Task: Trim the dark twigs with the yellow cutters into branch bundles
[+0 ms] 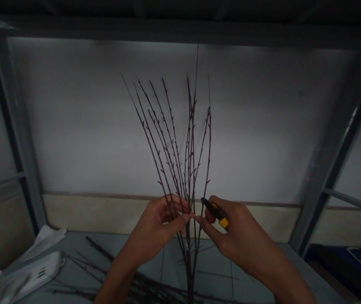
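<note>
An upright bundle of thin, dark, budded twigs rises in front of me, fanning out towards the top. My left hand reaches in from the left, its fingers among the stems and its thumb and fingertips pinched on a twig near the middle. My right hand is closed on a small black-and-yellow tool, probably a utility knife, pointing up and left. The right thumb tip meets the left fingertips at the middle stems. Anything tiny pinched between those tips cannot be made out.
More cut branches lie across the grey-blue tabletop. A white plastic device and a crumpled white cloth or paper sit at the left. Grey metal frame posts stand either side, before a white wall. A dark blue item is at right.
</note>
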`<state>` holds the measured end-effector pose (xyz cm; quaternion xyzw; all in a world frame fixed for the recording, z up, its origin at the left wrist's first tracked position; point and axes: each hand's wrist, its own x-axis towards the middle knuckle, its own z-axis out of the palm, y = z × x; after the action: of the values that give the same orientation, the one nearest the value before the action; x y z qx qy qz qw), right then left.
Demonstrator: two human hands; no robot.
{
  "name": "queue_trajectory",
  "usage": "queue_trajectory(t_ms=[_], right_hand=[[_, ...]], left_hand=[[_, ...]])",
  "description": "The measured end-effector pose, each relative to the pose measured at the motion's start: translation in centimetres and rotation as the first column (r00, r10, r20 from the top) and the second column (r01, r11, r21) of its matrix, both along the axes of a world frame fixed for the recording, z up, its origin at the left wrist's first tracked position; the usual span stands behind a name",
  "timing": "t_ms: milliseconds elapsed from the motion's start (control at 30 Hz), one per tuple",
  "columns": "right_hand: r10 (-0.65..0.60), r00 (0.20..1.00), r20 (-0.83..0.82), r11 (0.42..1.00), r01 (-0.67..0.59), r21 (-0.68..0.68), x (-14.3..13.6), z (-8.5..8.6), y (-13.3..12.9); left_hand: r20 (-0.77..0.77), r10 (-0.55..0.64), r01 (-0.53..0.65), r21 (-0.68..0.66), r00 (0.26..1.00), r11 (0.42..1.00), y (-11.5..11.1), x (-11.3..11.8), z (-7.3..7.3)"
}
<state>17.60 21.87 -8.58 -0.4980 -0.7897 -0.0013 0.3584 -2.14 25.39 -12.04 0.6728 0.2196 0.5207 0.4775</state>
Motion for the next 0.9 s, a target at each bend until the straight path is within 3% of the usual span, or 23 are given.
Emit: queue_trajectory(t_ms=[200,333,433,633,900], right_hand=[[-0.064,0.995,0.083,0.985,0.050,0.162,0.8,-0.3,0.6],[-0.125,0.981,0.151,0.906,0.051,0.420,1.6,-0.5,1.5],[-0.114,0.980,0.162,0.869,0.019,0.494,1.9,-0.7,2.1],[-0.041,0.996,0.081,0.902,0.002,0.431,1.4,-0.5,1.9],[0.100,0.986,-0.136,0.968,-0.065,0.241,0.2,0.2,0.6]], left_hand=[[0.004,0.017,-0.017,-0.012,1.000,1.000,0.0,0.0,0.1],[-0.025,0.051,-0.051,-0.010,0.998,0.999,-0.1,0.0,0.2],[-0.028,0.060,-0.060,-0.001,0.998,0.998,-0.2,0.0,0.3],[-0.042,0.012,-0.013,-0.026,0.999,1.000,-0.1,-0.1,0.3],[-0.058,0.004,-0.004,-0.011,0.998,1.000,0.1,-0.3,0.2]])
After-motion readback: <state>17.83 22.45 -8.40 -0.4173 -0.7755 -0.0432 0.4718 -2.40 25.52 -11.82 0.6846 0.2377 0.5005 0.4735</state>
